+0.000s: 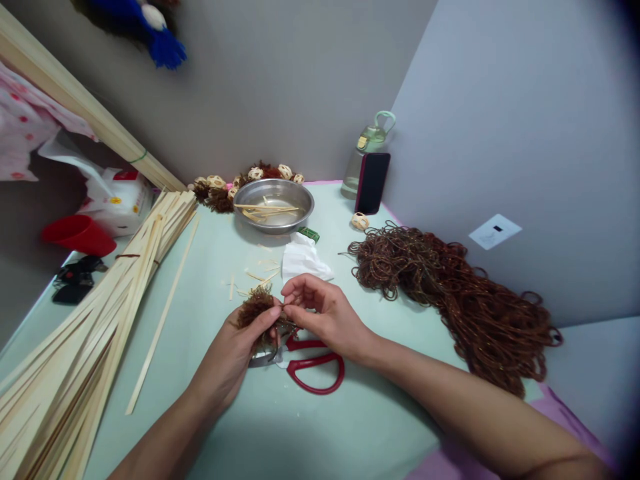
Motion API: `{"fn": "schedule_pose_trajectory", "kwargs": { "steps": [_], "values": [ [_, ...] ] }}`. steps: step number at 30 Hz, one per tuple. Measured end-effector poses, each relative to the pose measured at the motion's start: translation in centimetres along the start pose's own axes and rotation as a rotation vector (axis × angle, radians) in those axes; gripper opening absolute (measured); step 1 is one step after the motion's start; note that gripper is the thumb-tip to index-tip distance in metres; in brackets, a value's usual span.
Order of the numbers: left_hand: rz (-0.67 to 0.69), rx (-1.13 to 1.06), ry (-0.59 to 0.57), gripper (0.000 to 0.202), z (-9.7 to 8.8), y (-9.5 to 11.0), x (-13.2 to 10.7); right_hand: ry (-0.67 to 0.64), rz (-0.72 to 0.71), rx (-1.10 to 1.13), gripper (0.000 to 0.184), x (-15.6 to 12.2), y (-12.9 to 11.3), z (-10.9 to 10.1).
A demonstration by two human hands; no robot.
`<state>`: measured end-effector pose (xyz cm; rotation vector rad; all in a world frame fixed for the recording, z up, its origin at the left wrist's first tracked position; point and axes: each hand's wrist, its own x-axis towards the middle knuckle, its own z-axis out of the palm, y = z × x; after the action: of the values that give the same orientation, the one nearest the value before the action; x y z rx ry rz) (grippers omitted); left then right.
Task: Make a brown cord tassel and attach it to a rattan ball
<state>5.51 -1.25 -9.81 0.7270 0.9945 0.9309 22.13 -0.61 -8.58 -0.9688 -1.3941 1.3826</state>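
Observation:
My left hand [227,353] is closed around a fuzzy brown yarn tassel [256,308], its cut ends sticking up past the fingers. Close against it, my right hand [333,319] pinches with thumb and forefinger at what looks like a thin brown strand from the tassel; the fingertips partly hide it. Directly beneath both hands lies a pair of scissors [341,375] with red handles, its blades partly covered by the left hand. A crumpled white tissue [303,259] sits just beyond the right fingers.
Long bamboo strips [100,320] are piled along the left. At the back, a metal bowl [274,228] holds water and strips. Brown yarn skeins [480,313] spread on the right. A phone [373,183] leans on a water bottle [353,175], near a small woven ball [359,221].

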Motion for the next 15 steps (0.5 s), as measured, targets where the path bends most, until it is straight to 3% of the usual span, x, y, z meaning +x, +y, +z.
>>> {"fn": "schedule_pose_trajectory", "kwargs": {
  "steps": [15],
  "values": [
    [0.030, -0.139, -0.056, 0.014, 0.03, 0.76, -0.29, -0.043, 0.025, -0.010, 0.023, -0.02, -0.07, -0.11]
  ]
}}
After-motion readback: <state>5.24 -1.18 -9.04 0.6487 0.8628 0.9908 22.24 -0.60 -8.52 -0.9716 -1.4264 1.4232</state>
